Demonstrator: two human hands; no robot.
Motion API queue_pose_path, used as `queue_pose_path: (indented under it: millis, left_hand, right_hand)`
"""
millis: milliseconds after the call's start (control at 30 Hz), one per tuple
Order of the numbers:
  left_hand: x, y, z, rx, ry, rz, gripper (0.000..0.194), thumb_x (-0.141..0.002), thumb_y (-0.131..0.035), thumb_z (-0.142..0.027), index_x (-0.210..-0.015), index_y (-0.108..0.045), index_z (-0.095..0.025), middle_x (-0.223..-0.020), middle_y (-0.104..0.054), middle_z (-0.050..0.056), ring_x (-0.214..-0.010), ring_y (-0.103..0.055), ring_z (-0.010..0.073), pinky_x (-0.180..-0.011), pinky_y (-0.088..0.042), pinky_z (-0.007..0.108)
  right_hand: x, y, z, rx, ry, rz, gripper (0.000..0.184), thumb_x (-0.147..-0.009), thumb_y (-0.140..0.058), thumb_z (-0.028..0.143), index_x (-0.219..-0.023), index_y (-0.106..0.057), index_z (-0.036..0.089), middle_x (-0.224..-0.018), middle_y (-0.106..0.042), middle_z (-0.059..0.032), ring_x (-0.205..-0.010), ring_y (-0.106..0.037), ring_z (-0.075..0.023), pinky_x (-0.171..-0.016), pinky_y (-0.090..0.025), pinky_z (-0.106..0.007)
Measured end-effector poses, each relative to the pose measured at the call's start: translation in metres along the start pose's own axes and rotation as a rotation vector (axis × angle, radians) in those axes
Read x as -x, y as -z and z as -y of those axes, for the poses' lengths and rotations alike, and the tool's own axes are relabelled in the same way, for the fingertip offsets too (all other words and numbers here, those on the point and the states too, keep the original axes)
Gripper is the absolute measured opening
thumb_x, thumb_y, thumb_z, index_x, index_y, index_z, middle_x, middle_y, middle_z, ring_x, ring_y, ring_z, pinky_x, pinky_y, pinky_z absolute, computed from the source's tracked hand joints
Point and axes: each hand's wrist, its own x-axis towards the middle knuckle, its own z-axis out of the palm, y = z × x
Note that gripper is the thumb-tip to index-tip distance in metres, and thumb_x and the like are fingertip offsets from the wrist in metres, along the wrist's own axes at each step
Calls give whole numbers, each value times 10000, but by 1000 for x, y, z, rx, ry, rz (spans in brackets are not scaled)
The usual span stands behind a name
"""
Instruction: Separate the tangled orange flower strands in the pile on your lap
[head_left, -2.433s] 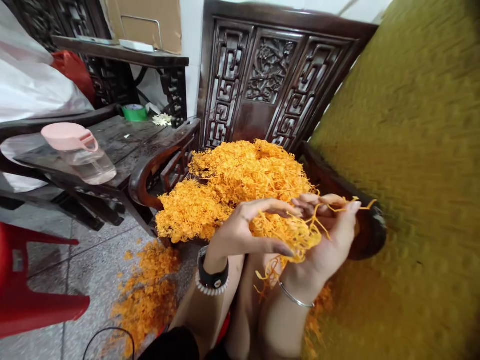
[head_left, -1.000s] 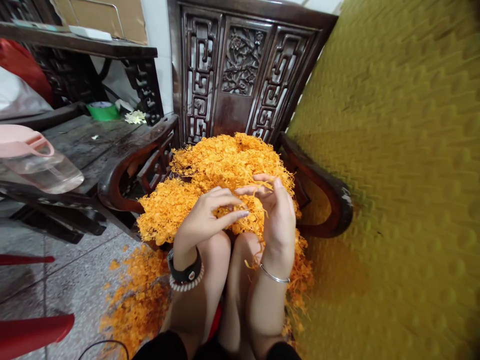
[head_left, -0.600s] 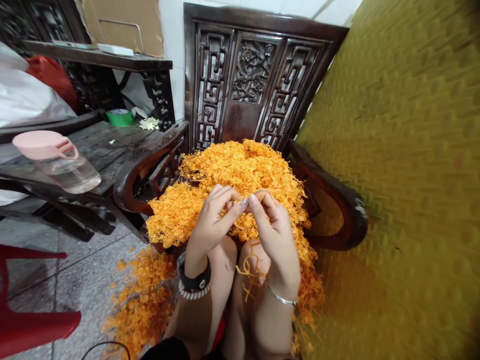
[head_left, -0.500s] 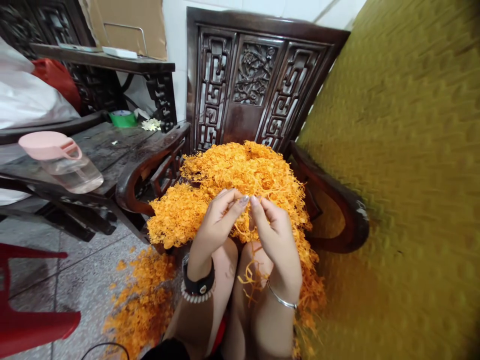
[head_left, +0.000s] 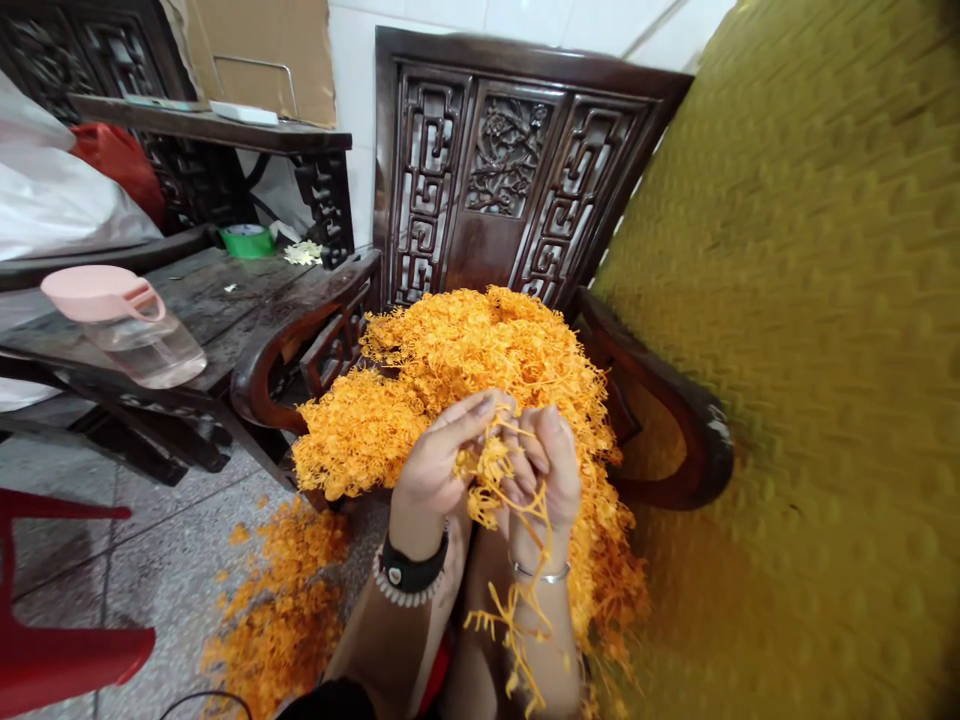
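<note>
In front of my lap, a large heap of orange plastic sprigs (head_left: 480, 340) covers the chair seat. Just above its near edge my left hand (head_left: 439, 455) is closed, thumb and fingers pinching a curly orange sprig (head_left: 487, 470). My right hand (head_left: 551, 465) is turned palm up beside it, fingers curled around part of the same orange stuff. A thin branched strand hangs from there over my right wrist and forearm. The fingertips of both hands nearly meet, and the exact contact between them is partly hidden by the sprig.
A carved dark wooden chair (head_left: 487, 240) holds the heap, its armrests on both sides. To the left, a bench (head_left: 225, 290) bears a pink-lidded bottle (head_left: 142, 330) and green tape (head_left: 247, 240). More orange pieces (head_left: 285, 600) lie on the floor near a red stool (head_left: 67, 650). A yellow textured surface (head_left: 810, 350) rises at right.
My right hand has rolled palm up, and both hands have come closer together and slightly lower. A clump of orange sprig now shows between them, with a strand over the right forearm.
</note>
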Motion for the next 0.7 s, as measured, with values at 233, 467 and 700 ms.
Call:
queue_pose_path:
  millis: [233,467,700]
  left_hand:
    - [-1,23,-27,-153,-293,-127,378,-883,-408,-385,-608,-228,-201,-602,-207,-43,-524,-307,81,-815,-499,333]
    - [2,15,-21,-252,-509,-239,207,-852,-431,-324,-701,-446,-183,-819,-477,6,-806,-546,112,-713,-553,286]
    - [10,21,-28,-234,-605,-307,83,-830,-437,-218,-854,-511,-190,-713,-504,-11,-588,-516,68,-520,-447,167]
  right_hand:
    - [-18,13,7,142,331,-114,591,-787,-503,567,-492,-143,203,-358,-93,85,-297,-116,-63,-338,-191,-257]
    - [-14,10,5,294,131,-41,404,-822,-542,436,-545,-375,194,-457,-373,48,-404,-332,-64,-402,-241,-235]
    - [-13,11,7,610,158,-212,363,-802,-569,456,-630,-380,199,-535,-305,63,-472,-282,-58,-444,-235,-225]
